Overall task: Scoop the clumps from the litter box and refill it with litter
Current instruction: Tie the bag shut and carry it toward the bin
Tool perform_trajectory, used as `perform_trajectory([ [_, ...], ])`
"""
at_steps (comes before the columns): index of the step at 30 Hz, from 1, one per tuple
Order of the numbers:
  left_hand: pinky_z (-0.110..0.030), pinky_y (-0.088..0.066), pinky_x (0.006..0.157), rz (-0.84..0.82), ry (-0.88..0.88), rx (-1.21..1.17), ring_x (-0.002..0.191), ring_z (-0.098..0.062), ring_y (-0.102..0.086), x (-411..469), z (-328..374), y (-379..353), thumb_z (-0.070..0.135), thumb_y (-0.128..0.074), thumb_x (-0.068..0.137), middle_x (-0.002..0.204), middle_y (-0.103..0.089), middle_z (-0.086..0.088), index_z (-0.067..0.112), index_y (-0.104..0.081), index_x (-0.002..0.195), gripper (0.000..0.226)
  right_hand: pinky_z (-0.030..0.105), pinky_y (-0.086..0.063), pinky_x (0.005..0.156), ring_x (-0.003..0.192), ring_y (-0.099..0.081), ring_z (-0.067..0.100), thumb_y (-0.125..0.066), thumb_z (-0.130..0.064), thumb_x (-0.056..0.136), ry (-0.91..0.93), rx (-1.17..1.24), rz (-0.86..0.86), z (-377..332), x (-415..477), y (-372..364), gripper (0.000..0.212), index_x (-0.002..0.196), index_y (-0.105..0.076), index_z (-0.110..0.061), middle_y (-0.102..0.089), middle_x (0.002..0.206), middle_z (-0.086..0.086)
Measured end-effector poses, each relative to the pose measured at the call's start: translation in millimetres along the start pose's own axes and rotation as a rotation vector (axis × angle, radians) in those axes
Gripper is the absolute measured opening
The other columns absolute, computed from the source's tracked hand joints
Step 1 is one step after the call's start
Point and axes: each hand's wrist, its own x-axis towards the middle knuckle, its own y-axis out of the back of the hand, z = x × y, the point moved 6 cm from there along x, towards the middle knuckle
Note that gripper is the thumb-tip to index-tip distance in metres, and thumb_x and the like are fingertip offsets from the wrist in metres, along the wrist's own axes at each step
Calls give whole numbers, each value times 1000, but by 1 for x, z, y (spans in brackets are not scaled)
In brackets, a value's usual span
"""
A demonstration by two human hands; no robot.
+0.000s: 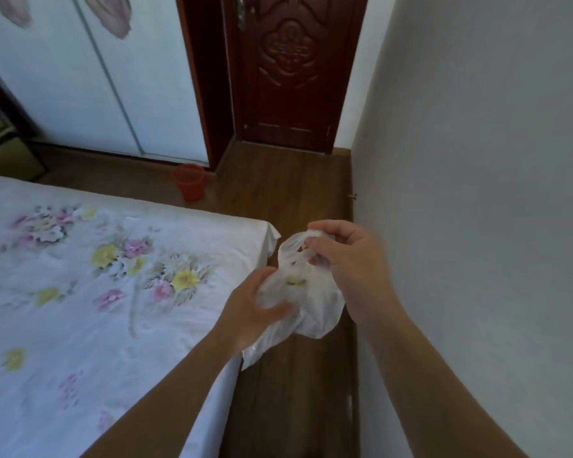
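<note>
The left hand (pixel 255 312) cups the belly of a thin white plastic bag (pixel 311 312) at lower centre; the right hand (pixel 348 259) pinches its handles. It looks light, soft, slippery, perhaps nearly empty; the handles are the best hold.

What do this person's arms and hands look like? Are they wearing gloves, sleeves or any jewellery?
Both are bare. The left hand and right hand have no gloves, and no rings show on the fingers in view. The forearms are uncovered as far as the picture's lower edge: no sleeves, watch or bracelet in sight.
</note>
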Motion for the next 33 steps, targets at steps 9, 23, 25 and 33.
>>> perform_trajectory([
  [9,-8,-46,76,207,69,-116,94,8,-59,190,0,56,23,-80,77,107,-61,22,40,-51,117,52,21,-59,71,85,-71,9,-71,-12,89,49,-62,-184,-35,231,-72,20,95,-72,-31,-72,83,-17],
  [23,-11,-50,76,377,106,-166,104,-4,-63,557,0,181,26,-82,76,108,-64,18,49,-51,111,52,21,-58,75,90,-72,7,-67,3,86,98,-27,-446,-109,606,-216,33,93,-73,-28,-75,88,-11],
  [25,-18,-54,81,426,111,-200,105,-7,-65,608,-8,197,27,-83,76,108,-66,14,45,-53,116,53,23,-58,77,92,-72,8,-67,3,86,92,-27,-506,-110,661,-240,30,97,-75,-24,-76,91,-9],
  [33,-43,-57,90,646,137,-231,105,-13,-66,789,-44,254,24,-81,77,113,-67,11,35,-55,122,53,27,-59,83,98,-71,8,-69,0,84,74,-93,-762,-107,862,-344,31,102,-76,-24,-76,101,-7],
])
